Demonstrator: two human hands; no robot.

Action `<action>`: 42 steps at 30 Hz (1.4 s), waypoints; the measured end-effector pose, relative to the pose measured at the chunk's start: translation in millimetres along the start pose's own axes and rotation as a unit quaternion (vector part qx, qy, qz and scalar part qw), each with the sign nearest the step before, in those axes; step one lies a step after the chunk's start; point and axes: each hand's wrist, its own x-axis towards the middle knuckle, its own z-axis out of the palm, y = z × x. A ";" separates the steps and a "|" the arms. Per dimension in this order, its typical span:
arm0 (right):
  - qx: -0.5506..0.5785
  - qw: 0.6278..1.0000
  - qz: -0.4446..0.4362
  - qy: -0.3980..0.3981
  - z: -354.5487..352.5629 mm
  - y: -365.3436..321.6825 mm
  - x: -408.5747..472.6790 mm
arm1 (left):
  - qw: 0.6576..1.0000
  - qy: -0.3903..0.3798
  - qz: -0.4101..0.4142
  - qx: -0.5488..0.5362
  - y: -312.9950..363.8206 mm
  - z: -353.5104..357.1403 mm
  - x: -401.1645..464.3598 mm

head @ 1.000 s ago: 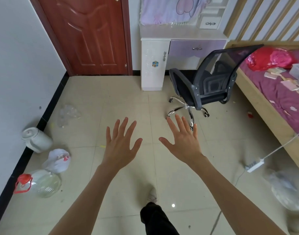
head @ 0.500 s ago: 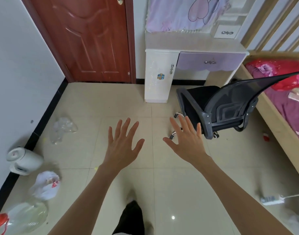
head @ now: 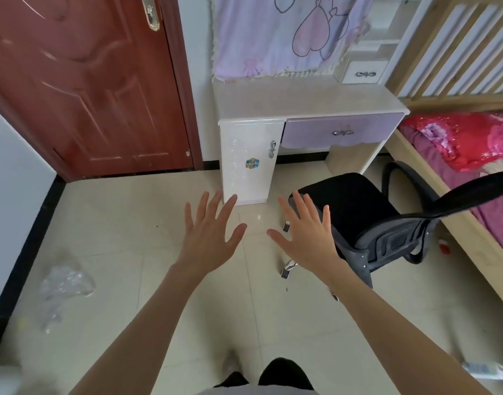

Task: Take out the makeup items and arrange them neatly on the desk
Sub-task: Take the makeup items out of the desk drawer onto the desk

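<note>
A white desk [head: 307, 102] with a bare pale top stands against the far wall. It has a purple drawer [head: 341, 133] and a white cabinet door [head: 249, 161], both closed. No makeup items are in sight. My left hand [head: 209, 238] and my right hand [head: 306, 238] are stretched out in front of me over the floor, palms down with fingers spread, and both are empty. They hover well short of the desk.
A black office chair [head: 367, 220] stands at the right in front of the desk, close to my right hand. A wooden bed [head: 455, 223] with red and pink bedding runs along the right. A red door [head: 82, 86] is at the left. Crumpled plastic [head: 63, 285] lies on the tiled floor.
I have walked toward the desk, so the desk and chair appear larger and closer. Both hands have stayed spread and empty in front of me.
</note>
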 end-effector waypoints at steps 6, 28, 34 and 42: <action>0.009 0.999 0.044 0.004 3.5 27.0 85.4 | 0.999 -0.041 0.017 -0.009 -14.7 24.0 89.7; 0.028 0.990 0.138 -0.022 27.6 183.4 411.5 | 0.991 -0.080 0.107 -0.007 20.1 94.6 476.6; 0.029 0.979 0.198 -0.043 49.1 215.2 465.9 | 0.978 -0.140 0.154 -0.011 24.4 130.5 554.6; 0.031 0.958 0.273 -0.081 78.8 245.1 549.6 | 0.950 -0.206 0.233 0.017 27.7 177.5 677.7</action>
